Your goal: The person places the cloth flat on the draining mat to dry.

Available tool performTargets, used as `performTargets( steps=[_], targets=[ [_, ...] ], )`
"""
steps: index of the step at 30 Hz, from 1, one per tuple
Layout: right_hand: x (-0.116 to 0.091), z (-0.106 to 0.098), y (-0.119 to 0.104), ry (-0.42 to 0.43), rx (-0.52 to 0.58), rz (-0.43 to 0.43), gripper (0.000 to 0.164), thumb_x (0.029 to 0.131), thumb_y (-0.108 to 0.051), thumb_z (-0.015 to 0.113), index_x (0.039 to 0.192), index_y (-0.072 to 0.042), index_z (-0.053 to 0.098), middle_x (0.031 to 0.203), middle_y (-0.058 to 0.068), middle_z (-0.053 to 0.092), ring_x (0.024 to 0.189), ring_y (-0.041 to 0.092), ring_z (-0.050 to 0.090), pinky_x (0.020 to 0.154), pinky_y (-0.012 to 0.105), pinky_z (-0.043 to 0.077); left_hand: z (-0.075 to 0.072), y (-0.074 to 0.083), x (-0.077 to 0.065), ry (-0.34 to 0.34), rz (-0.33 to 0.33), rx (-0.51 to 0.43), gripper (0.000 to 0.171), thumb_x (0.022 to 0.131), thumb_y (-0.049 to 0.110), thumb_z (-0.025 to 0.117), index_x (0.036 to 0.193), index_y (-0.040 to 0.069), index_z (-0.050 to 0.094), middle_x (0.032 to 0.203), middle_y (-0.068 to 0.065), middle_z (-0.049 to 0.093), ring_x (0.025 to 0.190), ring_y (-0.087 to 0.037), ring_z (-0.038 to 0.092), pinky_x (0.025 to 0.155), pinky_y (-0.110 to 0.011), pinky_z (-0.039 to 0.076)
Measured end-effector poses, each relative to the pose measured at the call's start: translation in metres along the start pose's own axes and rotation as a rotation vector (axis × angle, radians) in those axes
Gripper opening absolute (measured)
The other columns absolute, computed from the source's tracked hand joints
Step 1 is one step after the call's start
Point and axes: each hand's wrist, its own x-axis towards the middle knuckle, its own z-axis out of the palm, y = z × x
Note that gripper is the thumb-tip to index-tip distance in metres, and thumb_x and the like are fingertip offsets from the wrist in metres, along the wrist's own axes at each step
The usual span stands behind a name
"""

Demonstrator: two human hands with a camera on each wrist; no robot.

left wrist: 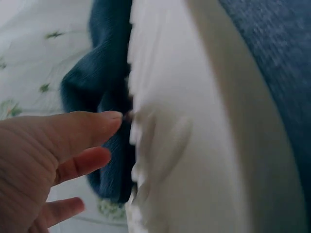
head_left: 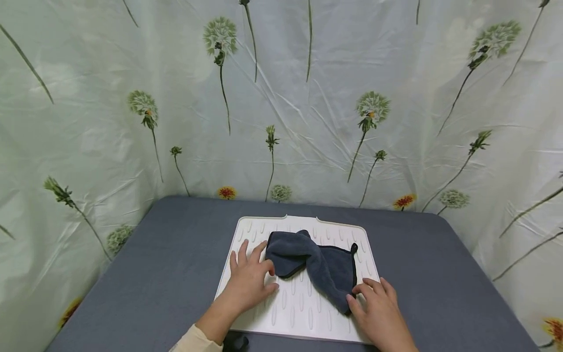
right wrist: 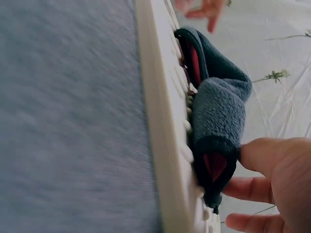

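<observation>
A dark blue-grey towel [head_left: 327, 274] with black edging and a small hanging loop lies twisted on a white ridged board [head_left: 301, 318]. In the right wrist view, a pinkish-red inner side shows in the folds of the towel [right wrist: 218, 107]. My left hand [head_left: 248, 281] is at the towel's left end, fingers spread and loosely bent. The left wrist view has its thumb tip low over the ridges, in front of the cloth. At the near right corner of the towel is my right hand [head_left: 376, 313], its thumb and fingertips right at the cloth's edge, loosely bent.
The board lies near the front of a table [head_left: 184, 254] covered in dark grey-blue cloth. Behind and at both sides hangs a pale curtain [head_left: 308, 122] printed with dandelions. A black object [head_left: 236, 341] sits beneath my left wrist at the front.
</observation>
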Motion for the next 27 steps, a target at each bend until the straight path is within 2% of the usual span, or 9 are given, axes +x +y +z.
performTargets(
  steps=[3,7,10,14,18,20,27],
  targets=[
    [-0.005,0.002,-0.001,0.005,0.002,0.009,0.022,0.089,-0.022,0.079,0.075,-0.02,0.062,0.12,0.026,0.067,0.132,0.057,0.043,0.112,0.067,0.026,0.007,0.005,0.006,0.021,0.005,0.039,0.029,0.074,0.037,0.091,0.076,0.024,0.066,0.157,-0.015,0.045,0.147,-0.058,0.023,0.106,-0.084,0.022],
    [-0.011,0.005,-0.001,0.068,-0.037,-0.023,0.033,0.087,-0.024,0.08,0.064,-0.023,0.057,0.11,0.024,0.071,0.125,0.047,0.055,0.115,0.064,0.023,0.015,0.01,0.012,0.028,-0.012,0.076,0.034,0.071,0.043,0.091,0.072,0.023,0.064,0.156,-0.015,0.045,0.147,-0.058,0.023,0.107,-0.084,0.022],
    [-0.015,0.007,-0.001,0.127,-0.063,-0.049,0.035,0.085,-0.023,0.081,0.059,-0.024,0.056,0.108,0.025,0.073,0.121,0.044,0.06,0.115,0.063,0.023,0.018,0.014,0.015,0.03,-0.032,0.091,0.036,0.071,0.044,0.091,0.069,0.022,0.063,0.155,-0.015,0.047,0.146,-0.058,0.025,0.106,-0.084,0.023],
    [-0.019,0.01,-0.001,0.111,-0.009,-0.009,0.032,0.085,-0.024,0.08,0.06,-0.024,0.06,0.117,0.032,0.069,0.132,0.058,0.044,0.112,0.068,0.023,0.02,0.018,0.018,0.041,-0.05,0.115,0.037,0.071,0.045,0.09,0.069,0.022,0.061,0.152,-0.015,0.05,0.145,-0.058,0.027,0.106,-0.083,0.024],
    [-0.02,0.012,-0.004,0.061,0.054,0.065,0.029,0.087,-0.025,0.079,0.064,-0.022,0.062,0.126,0.036,0.063,0.14,0.062,0.031,0.113,0.07,0.02,0.022,0.021,0.02,0.057,-0.055,0.124,0.037,0.073,0.043,0.09,0.07,0.022,0.06,0.15,-0.016,0.052,0.144,-0.058,0.029,0.106,-0.082,0.026],
    [-0.02,0.013,-0.005,0.06,0.063,0.08,0.028,0.086,-0.025,0.08,0.065,-0.021,0.062,0.128,0.037,0.062,0.14,0.061,0.03,0.114,0.069,0.019,0.022,0.022,0.02,0.068,-0.061,0.122,0.036,0.074,0.041,0.089,0.071,0.021,0.059,0.149,-0.016,0.052,0.144,-0.057,0.03,0.106,-0.081,0.027],
    [-0.015,0.012,-0.008,0.067,0.102,0.132,0.024,0.085,-0.023,0.081,0.069,-0.019,0.065,0.129,0.035,0.063,0.137,0.052,0.045,0.118,0.065,0.015,0.025,0.023,0.021,0.135,-0.063,0.092,0.038,0.075,0.039,0.09,0.075,0.021,0.057,0.149,-0.017,0.052,0.143,-0.057,0.032,0.107,-0.08,0.028]
  ],
)
